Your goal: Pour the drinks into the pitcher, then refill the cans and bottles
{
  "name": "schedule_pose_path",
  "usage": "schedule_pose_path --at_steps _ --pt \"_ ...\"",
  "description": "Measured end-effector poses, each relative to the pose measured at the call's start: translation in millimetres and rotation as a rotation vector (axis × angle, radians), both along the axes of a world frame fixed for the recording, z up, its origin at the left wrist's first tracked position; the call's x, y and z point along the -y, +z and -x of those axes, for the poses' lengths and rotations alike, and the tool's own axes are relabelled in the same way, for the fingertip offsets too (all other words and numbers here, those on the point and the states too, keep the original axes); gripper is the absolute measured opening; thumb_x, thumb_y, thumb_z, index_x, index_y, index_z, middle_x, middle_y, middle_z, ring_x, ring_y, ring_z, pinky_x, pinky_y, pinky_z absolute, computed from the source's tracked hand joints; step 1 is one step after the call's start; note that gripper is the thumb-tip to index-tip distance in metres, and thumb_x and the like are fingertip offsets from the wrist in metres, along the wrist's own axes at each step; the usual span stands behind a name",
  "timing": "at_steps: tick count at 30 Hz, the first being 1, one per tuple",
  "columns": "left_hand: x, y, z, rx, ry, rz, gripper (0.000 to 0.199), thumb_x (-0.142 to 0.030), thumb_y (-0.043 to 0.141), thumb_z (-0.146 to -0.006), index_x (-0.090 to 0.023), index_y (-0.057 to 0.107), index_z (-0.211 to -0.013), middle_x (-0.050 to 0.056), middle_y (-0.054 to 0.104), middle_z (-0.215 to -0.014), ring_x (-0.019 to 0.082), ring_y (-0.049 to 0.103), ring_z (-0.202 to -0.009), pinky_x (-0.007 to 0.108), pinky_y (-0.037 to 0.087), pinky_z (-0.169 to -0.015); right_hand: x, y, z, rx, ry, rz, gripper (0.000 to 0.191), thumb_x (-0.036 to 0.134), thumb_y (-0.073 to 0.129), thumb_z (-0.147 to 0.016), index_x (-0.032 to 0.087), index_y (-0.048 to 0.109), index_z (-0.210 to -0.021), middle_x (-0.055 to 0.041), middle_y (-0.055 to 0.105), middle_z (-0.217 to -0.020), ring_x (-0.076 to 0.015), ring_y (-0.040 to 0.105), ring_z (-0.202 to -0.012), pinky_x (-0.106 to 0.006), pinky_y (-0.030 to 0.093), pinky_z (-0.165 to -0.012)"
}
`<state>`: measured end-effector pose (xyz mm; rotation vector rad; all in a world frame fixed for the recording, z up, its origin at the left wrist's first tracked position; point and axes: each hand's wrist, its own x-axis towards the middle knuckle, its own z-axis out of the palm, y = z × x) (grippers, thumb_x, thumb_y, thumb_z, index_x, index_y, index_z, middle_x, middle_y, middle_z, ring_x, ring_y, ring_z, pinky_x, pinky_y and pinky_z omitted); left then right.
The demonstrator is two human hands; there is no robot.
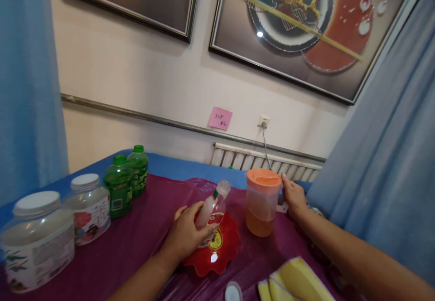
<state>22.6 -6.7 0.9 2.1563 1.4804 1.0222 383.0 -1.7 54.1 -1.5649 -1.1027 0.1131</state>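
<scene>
My left hand (188,230) is wrapped around a clear bottle (213,210) with a red and white label. The bottle is uncapped and leans slightly right, above a red scalloped plate (229,242). To its right, a clear plastic pitcher (261,206) with an orange lid (265,178) stands upright, with amber liquid in its lower part. My right hand (295,196) closes on the pitcher's handle side, thumb up near the lid; the handle itself is mostly hidden. A small white cap (233,291) lies at the front edge of view.
Two clear jars with white lids, a near one (39,242) and a farther one (89,208), stand left. Behind them are two green bottles, one nearer (118,187) and one farther (138,169). A yellow cloth (295,283) lies front right on the purple table cover (149,228).
</scene>
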Motion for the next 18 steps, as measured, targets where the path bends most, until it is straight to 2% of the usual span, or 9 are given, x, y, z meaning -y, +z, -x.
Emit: schedule_pose_path --at_steps 7,10,14,18 --pt "1 0.3 2 0.029 -0.027 -0.020 0.056 -0.049 0.075 -0.071 -0.021 0.067 -0.119 0.010 0.073 -0.123 0.033 0.063 -0.115 0.047 0.042 -0.107 0 77.8 3 0.040 0.104 0.035 0.054 0.070 0.054 -0.078 0.026 0.040 -0.051 0.0060 0.033 -0.044 -0.0117 0.032 -0.041 -0.027 0.025 -0.038" --pt "3 1.2 2 0.032 -0.031 -0.012 0.057 -0.048 0.076 -0.070 -0.022 0.067 -0.120 0.009 0.073 -0.124 0.033 0.063 -0.116 0.046 0.042 -0.107 -1 104.2 11 0.097 0.153 0.033 0.052 0.066 0.055 -0.077 0.025 0.040 -0.050 0.0061 0.032 -0.046 -0.0107 0.031 -0.042 -0.026 0.025 -0.039" --pt "4 -0.4 2 0.054 -0.027 0.012 0.059 -0.047 0.078 -0.069 -0.023 0.068 -0.121 0.009 0.072 -0.127 0.033 0.061 -0.119 0.044 0.043 -0.105 -7 125.9 19 0.180 0.187 0.025 0.051 0.063 0.058 -0.076 0.024 0.040 -0.048 0.0058 0.032 -0.046 -0.0100 0.031 -0.042 -0.026 0.024 -0.041" --pt "4 -2.4 2 0.071 -0.043 0.022 0.060 -0.048 0.078 -0.070 -0.023 0.067 -0.124 0.008 0.071 -0.129 0.034 0.060 -0.121 0.044 0.042 -0.106 -13 137.0 27 0.255 0.214 0.025 0.049 0.060 0.057 -0.078 0.024 0.041 -0.049 0.0057 0.031 -0.047 -0.0101 0.031 -0.044 -0.026 0.024 -0.042"
